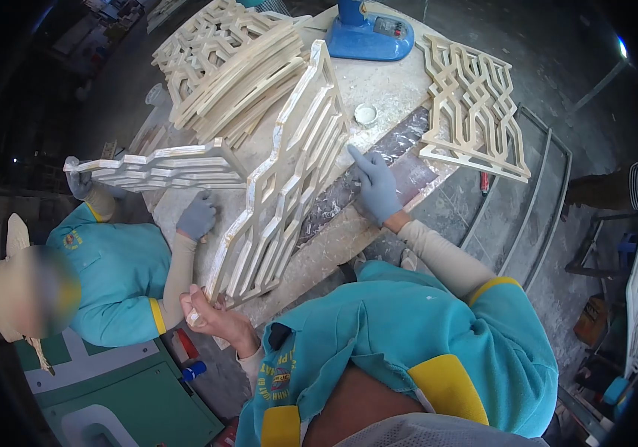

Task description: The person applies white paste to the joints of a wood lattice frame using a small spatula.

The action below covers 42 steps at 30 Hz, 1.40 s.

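A pale wooden lattice panel [270,186] stands tilted on edge in front of me, with whitish filler marks along its rim. My bare left hand [222,320] is closed around its lower corner. My right hand [378,186], in a grey glove, has its index finger stretched out with the tip right at the panel's far edge. The thumb is apart and the other fingers bend loosely. Beyond the fingertip, a small round tub of white paste [366,114] sits on the worktable [337,238].
At left, a person [110,268] with grey gloves holds another lattice panel [162,170]. Curved wooden strips [237,89] and stacked lattice lie at the back left. A blue machine base [371,37] stands at the back; another lattice panel [475,112] overhangs the right edge near a metal frame [535,201].
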Motion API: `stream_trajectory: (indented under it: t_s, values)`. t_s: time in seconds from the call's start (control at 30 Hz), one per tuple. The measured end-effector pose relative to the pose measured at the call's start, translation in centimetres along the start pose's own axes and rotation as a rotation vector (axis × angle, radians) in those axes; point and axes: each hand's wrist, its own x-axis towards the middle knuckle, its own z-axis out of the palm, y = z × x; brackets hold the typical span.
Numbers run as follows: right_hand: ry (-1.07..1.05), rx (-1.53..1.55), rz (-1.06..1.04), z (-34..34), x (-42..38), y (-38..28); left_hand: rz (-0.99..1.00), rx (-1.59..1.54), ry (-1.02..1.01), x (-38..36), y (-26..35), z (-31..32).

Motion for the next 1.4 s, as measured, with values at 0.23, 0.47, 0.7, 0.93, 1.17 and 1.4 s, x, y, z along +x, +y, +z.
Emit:
stream_trajectory:
  t_s: [0.23, 0.47, 0.7, 0.93, 1.17, 1.4]
  values:
    - [-0.186, -0.355, -0.243, 0.2, 0.7, -0.9, 0.032, -0.001, 0.043, -0.9, 0.2, 0.6]
    - [-0.288, -0.547, -0.309, -0.8, -0.7, 0.2, 0.029, 0.019, 0.011, -1.2, 0.1, 0.1]
    - [-0.242, 0.035, 0.095, 0.1, 1.6, 1.1, 0.078, 0.04, 0.013, -1.5, 0.1, 0.2]
    - [-0.398, 0.239, 0.513, -1.4, 1.7, 1.7, 0.065, 0.022, -0.01, -1.6, 0.4, 0.1]
    - [-0.288, -0.497, -0.159, -2.3, 0.9, -3.5, 0.078, 0.002, 0.011, -1.9, 0.1, 0.0]
    - [-0.303, -0.651, -0.246, -0.7, -0.4, -4.6, 0.098, 0.065, 0.02, -1.7, -0.3, -0.5]
